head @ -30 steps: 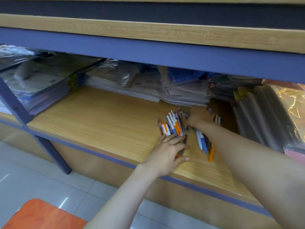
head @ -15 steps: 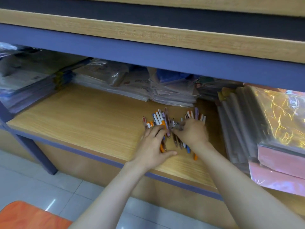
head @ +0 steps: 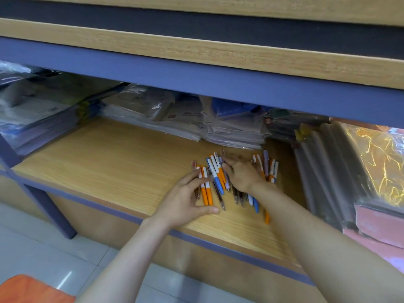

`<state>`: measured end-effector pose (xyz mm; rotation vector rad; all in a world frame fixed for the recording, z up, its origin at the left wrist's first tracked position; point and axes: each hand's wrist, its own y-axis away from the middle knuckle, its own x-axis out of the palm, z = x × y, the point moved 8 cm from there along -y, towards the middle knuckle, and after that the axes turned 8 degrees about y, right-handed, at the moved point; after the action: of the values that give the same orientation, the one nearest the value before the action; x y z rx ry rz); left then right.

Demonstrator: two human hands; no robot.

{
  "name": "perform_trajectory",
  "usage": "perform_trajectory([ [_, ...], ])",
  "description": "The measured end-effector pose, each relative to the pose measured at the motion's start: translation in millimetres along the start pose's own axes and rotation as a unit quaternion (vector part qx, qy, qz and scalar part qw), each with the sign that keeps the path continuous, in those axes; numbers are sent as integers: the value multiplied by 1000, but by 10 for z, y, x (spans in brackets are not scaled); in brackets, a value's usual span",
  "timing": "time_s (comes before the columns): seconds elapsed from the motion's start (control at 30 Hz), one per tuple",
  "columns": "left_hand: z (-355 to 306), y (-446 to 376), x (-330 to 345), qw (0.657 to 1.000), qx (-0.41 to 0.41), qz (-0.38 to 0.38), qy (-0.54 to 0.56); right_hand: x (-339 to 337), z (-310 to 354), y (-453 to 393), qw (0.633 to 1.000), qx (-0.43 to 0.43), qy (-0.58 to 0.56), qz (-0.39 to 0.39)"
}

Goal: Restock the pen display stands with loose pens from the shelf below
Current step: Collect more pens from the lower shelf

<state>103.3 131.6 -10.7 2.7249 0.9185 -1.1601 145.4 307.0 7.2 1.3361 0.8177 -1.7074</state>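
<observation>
My left hand (head: 185, 199) lies flat on the pens (head: 215, 176), grip released. My right hand (head: 242, 174) presses them too, its grip unclear.

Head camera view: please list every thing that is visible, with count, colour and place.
loose pens: many, cannot count exactly; mostly orange, white, blue; on the shelf centre.
shelf: one, light wood with blue edge, lower level.
wrapped paper packs: several stacks, pale, at shelf back.
grey folders: a row, at shelf right.
orange object: one, bottom left on floor.
left hand: fingers flat on pens.
right hand: resting on pens.
</observation>
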Motion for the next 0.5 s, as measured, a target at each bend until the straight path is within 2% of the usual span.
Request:
perform_trajectory([
  [0.07,16,-10,-20,1000,-2,-5,0,80,21,28,997,15,67,37],
  [0.13,23,-31,-37,1000,-4,-9,-5,63,43,164,994,37,98,26],
  [0.3,53,-35,-28,999,-13,-25,17,77,226,466,996,-2,85,-17],
  [0.4,-7,6,8,1000,-9,7,5,-106,-56,575,993,82,32,-79],
  [0.5,-110,27,119,998,-21,55,-23,-109,-358,819,984,170,7,-51],
])
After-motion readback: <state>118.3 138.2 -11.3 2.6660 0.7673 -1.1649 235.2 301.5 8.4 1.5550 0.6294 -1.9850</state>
